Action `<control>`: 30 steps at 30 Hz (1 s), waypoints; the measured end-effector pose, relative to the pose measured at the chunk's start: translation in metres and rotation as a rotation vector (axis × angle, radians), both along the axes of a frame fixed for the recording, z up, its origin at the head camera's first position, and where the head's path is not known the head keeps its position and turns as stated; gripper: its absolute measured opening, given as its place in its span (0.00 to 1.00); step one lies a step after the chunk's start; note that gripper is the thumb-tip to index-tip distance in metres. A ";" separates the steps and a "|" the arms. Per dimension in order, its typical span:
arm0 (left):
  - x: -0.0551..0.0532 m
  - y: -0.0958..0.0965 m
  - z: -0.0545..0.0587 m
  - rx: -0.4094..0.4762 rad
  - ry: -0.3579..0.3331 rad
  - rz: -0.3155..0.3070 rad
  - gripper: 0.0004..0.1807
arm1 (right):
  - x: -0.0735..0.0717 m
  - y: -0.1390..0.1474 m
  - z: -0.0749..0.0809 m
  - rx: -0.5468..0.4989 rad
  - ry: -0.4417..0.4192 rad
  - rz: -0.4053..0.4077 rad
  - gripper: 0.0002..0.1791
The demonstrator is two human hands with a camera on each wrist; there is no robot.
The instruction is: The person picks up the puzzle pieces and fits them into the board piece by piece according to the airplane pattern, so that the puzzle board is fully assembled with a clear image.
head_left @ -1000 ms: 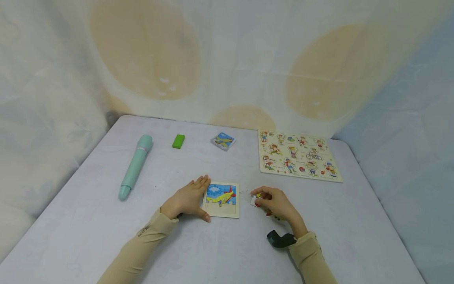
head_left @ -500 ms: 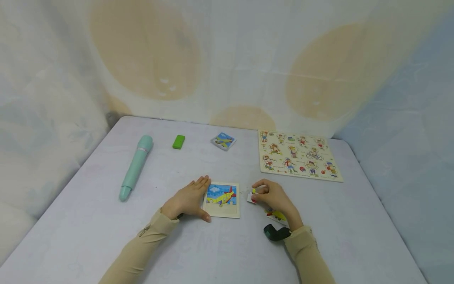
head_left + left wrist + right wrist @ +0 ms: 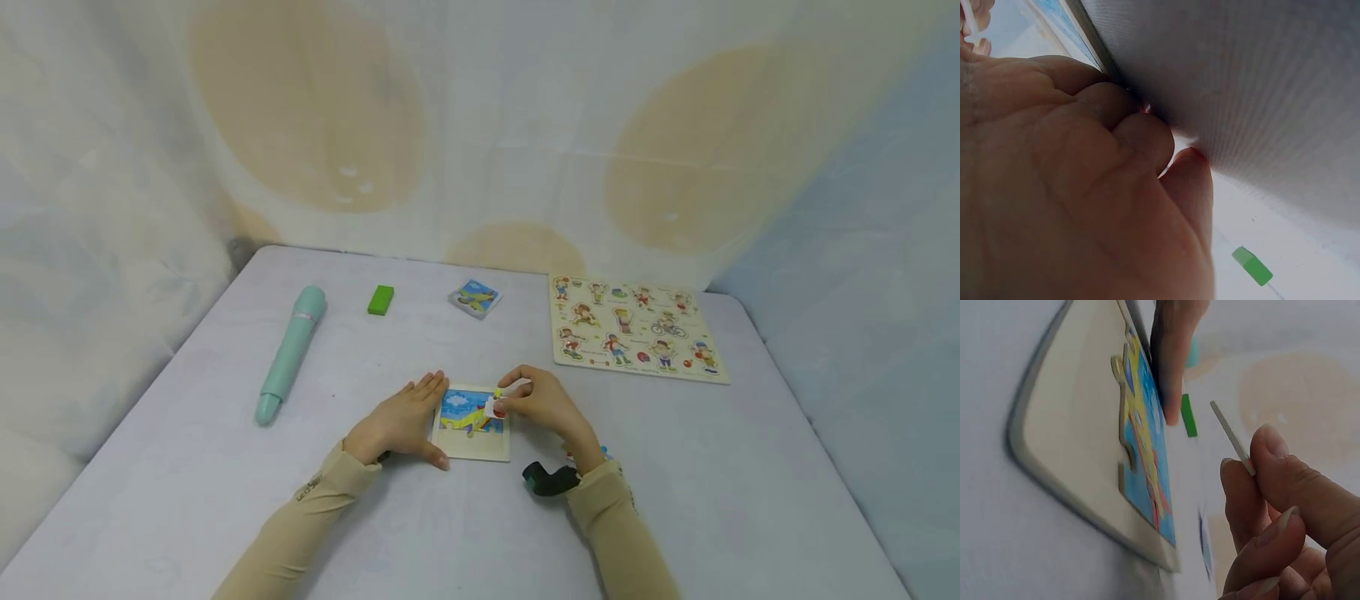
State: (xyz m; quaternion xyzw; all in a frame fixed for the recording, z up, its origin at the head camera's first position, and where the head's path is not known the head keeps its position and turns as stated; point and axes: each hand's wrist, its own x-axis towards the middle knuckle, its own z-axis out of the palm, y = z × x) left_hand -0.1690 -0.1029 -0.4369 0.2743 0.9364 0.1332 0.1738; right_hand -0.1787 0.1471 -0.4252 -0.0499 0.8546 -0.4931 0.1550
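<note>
A jigsaw puzzle tray (image 3: 472, 448) lies on the table with a yellow airplane picture filling its upper part. Bare board shows along its lower part. My left hand (image 3: 401, 423) rests flat against the tray's left edge, fingers straight and thumb spread. Above the tray's right side, my right hand (image 3: 546, 407) pinches a small puzzle piece (image 3: 491, 407) between thumb and finger. In the right wrist view that puzzle piece (image 3: 1229, 430) is seen edge-on, apart from the tray (image 3: 1066, 419). Another loose piece (image 3: 604, 452) is mostly hidden behind my right wrist.
A mint-green microphone-shaped stick (image 3: 291, 354) lies at the left. Further back are a green block (image 3: 380, 300) and a small airplane picture card (image 3: 476, 298). A pegboard-style puzzle board with child figures (image 3: 637, 329) lies at the back right.
My right hand has moved left with the pinched puzzle piece, from beside the tray to over its right side. The left hand has stayed at the tray's left edge.
</note>
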 end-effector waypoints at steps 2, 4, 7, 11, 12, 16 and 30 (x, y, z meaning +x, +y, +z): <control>0.000 0.001 0.000 -0.001 -0.007 0.003 0.69 | 0.001 -0.008 0.000 -0.010 -0.013 0.015 0.18; 0.000 0.001 0.001 -0.002 -0.009 0.005 0.69 | 0.003 -0.017 -0.002 -0.007 -0.012 0.039 0.17; 0.001 0.001 0.001 -0.008 -0.003 0.008 0.69 | 0.007 -0.028 -0.006 0.020 0.015 0.076 0.16; 0.001 0.000 0.002 0.004 0.007 0.000 0.69 | 0.013 -0.042 -0.008 0.090 0.072 0.107 0.15; 0.001 0.000 0.001 0.008 0.009 -0.003 0.69 | 0.014 -0.045 -0.008 0.107 0.086 0.113 0.15; 0.000 -0.001 0.000 0.020 0.014 -0.011 0.69 | 0.019 -0.054 -0.010 0.156 0.123 0.130 0.16; 0.002 -0.001 0.002 0.031 0.029 -0.018 0.69 | 0.031 -0.070 -0.010 0.280 0.168 0.128 0.15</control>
